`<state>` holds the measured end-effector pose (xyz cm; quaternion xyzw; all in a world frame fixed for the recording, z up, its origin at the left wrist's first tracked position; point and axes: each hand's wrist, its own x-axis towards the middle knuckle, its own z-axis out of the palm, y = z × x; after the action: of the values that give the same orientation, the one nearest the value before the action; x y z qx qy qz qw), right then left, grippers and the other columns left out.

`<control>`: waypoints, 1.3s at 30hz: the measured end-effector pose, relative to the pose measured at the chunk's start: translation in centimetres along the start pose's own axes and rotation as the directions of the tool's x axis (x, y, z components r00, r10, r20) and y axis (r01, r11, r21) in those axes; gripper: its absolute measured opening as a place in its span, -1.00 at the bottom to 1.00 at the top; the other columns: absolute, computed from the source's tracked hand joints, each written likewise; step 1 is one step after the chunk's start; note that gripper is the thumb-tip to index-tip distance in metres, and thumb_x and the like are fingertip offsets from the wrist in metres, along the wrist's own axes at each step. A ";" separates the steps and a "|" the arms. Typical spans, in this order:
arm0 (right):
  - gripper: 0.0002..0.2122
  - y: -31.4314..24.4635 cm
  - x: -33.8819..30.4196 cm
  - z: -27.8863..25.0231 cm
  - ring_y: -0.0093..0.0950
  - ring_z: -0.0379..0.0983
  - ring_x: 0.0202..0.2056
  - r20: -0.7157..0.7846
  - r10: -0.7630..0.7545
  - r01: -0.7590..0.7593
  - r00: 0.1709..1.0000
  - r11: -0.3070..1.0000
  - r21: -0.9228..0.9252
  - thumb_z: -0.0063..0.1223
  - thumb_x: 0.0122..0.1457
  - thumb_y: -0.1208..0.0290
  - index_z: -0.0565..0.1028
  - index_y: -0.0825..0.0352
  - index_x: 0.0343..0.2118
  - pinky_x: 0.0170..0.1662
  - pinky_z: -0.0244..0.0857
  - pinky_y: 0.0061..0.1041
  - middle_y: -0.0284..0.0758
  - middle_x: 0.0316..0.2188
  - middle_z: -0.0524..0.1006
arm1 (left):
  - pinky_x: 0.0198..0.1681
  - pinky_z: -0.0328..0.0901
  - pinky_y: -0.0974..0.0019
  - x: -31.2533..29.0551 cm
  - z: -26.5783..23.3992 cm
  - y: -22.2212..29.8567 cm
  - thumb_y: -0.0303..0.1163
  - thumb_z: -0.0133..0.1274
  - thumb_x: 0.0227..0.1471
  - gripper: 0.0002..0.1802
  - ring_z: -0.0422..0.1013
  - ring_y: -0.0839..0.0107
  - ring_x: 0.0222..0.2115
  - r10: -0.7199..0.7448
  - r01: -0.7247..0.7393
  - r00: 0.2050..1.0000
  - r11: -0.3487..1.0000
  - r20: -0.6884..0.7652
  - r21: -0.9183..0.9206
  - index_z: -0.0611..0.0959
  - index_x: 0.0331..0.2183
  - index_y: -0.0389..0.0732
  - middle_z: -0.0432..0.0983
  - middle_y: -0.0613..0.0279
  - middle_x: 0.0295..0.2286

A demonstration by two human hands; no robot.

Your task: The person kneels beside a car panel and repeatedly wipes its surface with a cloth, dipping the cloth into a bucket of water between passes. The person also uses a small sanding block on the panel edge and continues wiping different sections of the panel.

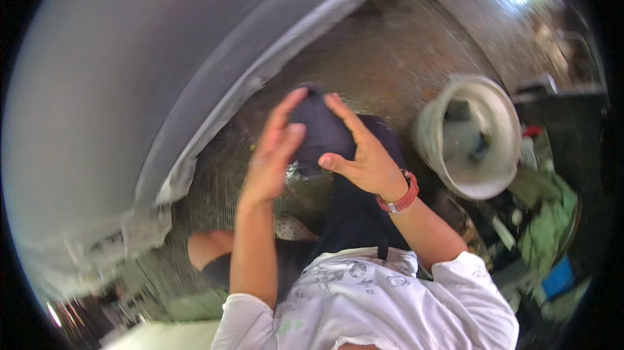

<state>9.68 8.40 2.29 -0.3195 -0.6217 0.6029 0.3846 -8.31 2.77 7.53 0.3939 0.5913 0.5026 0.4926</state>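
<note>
We see both our hands raised in the middle of the frame, and between them is a dark navy piece of soft cloth (320, 130). The left hand (273, 155) presses its flat palm and stretched fingers against the left side of the cloth. The right hand (364, 152) lies on the right side, with the fingers spread over the top edge and the thumb pointing left across the front. So both hands are holding the cloth, not closed in a fist but laid around it. The cloth hangs down from the hands as a long dark strip to the lower centre of the frame, where it meets our white printed T-shirt (370, 298).

On the right wrist there is a red watch strap (401, 199). Behind the hands the ground is a brown speckled stone floor (383, 51). In the upper left a big grey curved metal surface (117, 77) fills much of the frame, with a lighter rim that runs diagonally down to the lower left. To the right of the right hand, well apart from it, stands a pale round plastic bucket (497, 122), tilted in the view, with some small things inside that we cannot tell. In the lower right lie a green crumpled cloth (549, 223) and a blue object (558, 277), both blurred.
</note>
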 end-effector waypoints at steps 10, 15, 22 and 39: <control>-0.63 -1.5 1.3 2.5 -0.16 0.52 0.10 0.090 -0.064 0.084 0.994 0.969 -0.232 0.30 0.15 0.44 0.57 0.38 0.04 0.18 0.33 -0.33 -0.04 0.02 0.59 | 0.18 0.31 0.18 -2.2 -0.6 -5.9 0.03 -0.13 0.41 -0.38 0.41 0.22 0.10 -0.219 0.140 0.951 0.934 -0.218 -0.329 0.28 0.34 -0.01 0.43 0.07 0.13; -0.56 -2.3 3.2 -1.7 -0.28 0.49 0.17 0.221 0.130 -0.050 0.967 0.942 -0.333 0.33 0.16 0.38 0.57 0.33 0.12 0.23 0.31 -0.33 -0.14 0.12 0.57 | 0.07 0.44 -0.11 -2.6 -4.7 -10.9 0.01 -0.17 0.41 -0.44 0.49 0.11 -0.02 -0.400 -0.152 0.812 0.559 -0.425 -0.815 0.45 0.18 -0.19 0.51 0.04 0.05; -0.48 7.3 9.8 -20.7 -0.18 0.47 0.17 0.039 -0.047 0.055 0.998 0.449 -0.892 -0.05 0.42 0.03 0.46 0.36 0.23 0.24 0.26 -0.22 -0.10 0.16 0.54 | -0.16 0.47 -0.06 -4.4 -21.4 -9.7 0.17 -0.52 0.42 -0.30 0.49 0.10 -0.09 -0.218 -0.698 0.133 0.673 -0.967 -0.247 0.50 0.09 -0.16 0.55 0.07 -0.03; -0.37 8.9 10.9 -20.1 0.12 0.50 0.00 -0.084 0.336 -0.160 0.938 0.204 -0.966 -0.29 0.41 -0.22 0.58 0.30 0.04 -0.01 0.36 -0.02 0.07 -0.06 0.60 | 0.48 -0.40 -0.05 24.6 2.5 -6.1 0.16 -0.51 0.42 -0.06 -0.51 -0.23 0.42 -0.044 -0.307 0.310 0.941 -0.950 -0.144 -0.22 0.37 -0.51 -0.57 -0.47 0.37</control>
<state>20.98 28.48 -6.01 -0.5377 -0.8246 0.1713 -0.0394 -10.71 25.75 -3.04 -0.0048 0.6481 0.7587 0.0657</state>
